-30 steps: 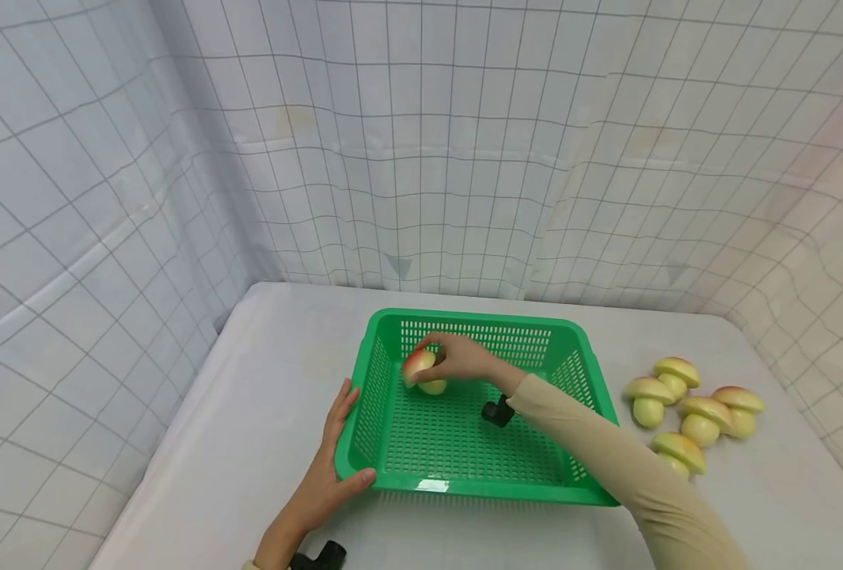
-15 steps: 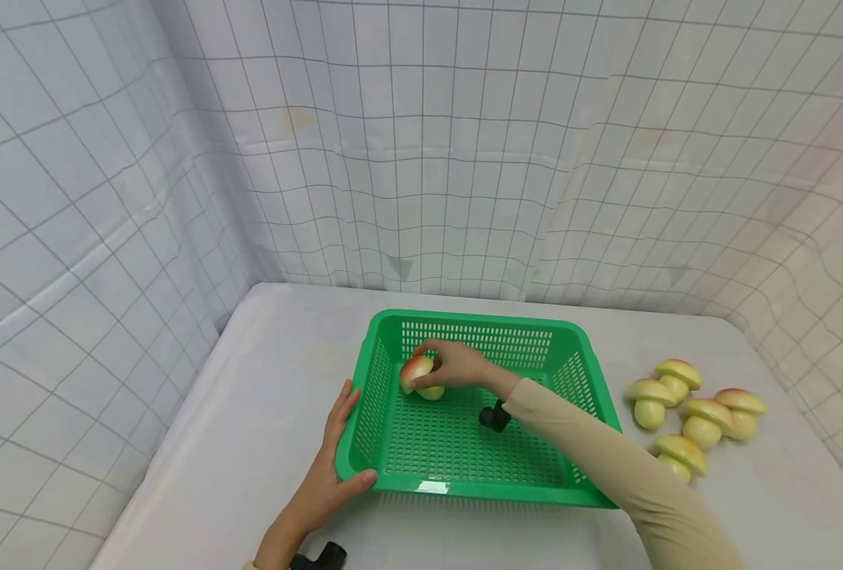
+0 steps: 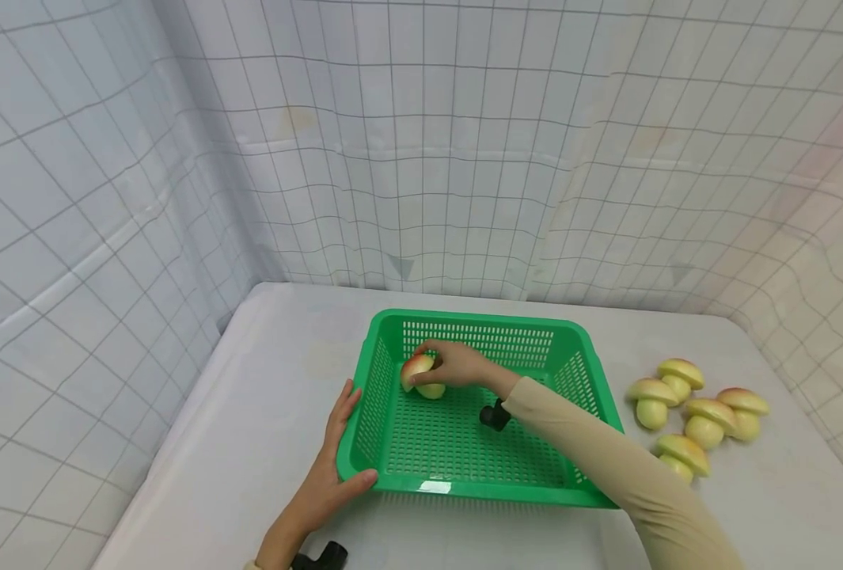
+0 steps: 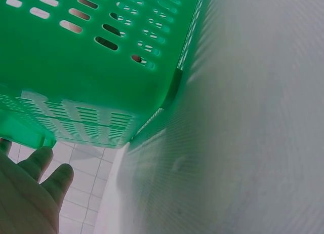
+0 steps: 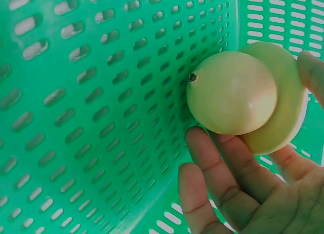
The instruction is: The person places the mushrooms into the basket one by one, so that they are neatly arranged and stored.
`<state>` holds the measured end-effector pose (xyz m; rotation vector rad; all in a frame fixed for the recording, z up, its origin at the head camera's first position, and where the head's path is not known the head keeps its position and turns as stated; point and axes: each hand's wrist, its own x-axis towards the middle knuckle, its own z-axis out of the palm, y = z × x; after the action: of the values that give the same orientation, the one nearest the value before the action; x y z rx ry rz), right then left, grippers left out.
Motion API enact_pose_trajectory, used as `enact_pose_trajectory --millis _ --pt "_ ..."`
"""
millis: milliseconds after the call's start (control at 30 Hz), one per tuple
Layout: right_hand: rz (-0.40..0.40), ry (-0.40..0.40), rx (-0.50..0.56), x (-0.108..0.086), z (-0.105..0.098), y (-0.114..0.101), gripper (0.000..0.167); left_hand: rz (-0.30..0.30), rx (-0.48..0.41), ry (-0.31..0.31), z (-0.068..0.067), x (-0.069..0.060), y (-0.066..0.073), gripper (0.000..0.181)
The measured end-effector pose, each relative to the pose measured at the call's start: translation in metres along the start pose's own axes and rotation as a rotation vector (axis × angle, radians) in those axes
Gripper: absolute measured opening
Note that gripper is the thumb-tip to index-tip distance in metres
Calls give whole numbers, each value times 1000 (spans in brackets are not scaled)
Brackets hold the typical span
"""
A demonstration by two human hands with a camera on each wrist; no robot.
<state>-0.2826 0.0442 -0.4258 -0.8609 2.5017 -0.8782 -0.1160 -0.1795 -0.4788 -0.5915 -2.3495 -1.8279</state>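
Note:
In the head view, a green plastic basket [image 3: 478, 492] with slotted walls stands on the white table. Inside its back left corner, my right hand [image 3: 458, 366] pinches a toy mushroom [image 3: 414, 372] with a red-tinted cap. The right wrist view shows this mushroom's round pale stem [image 5: 230, 94] facing the camera, while the fingers [image 5: 217, 168] and thumb touch the cap. It is close to the basket floor; whether it rests there I cannot tell. My left hand [image 3: 324, 479] lies at the basket's front left corner, fingers straight along the left side and thumb on the front rim.
Several similar toy mushrooms [image 3: 706, 423] lie grouped on the table [image 3: 279, 348] to the right of the basket. White cloth walls [image 3: 421, 158] with a grid pattern enclose the table behind and at both sides. Black wrist cameras [image 3: 495, 415] are strapped to both wrists.
My right hand and the mushroom have shifted slightly down and toward the basket's front, then stayed nearly still. The left hand keeps its place at the corner.

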Motion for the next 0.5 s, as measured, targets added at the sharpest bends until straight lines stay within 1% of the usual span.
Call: enact_pose_trajectory --millis 267,367,500 --pt "13 -29 27 1 0 0 52 -7 1 8 -1 0 0 96" --pt "11 -35 15 1 1 1 52 -17 -6 5 -1 0 1 96" --pt "-6 -42 -11 0 0 1 52 -9 -14 1 0 1 1 96"
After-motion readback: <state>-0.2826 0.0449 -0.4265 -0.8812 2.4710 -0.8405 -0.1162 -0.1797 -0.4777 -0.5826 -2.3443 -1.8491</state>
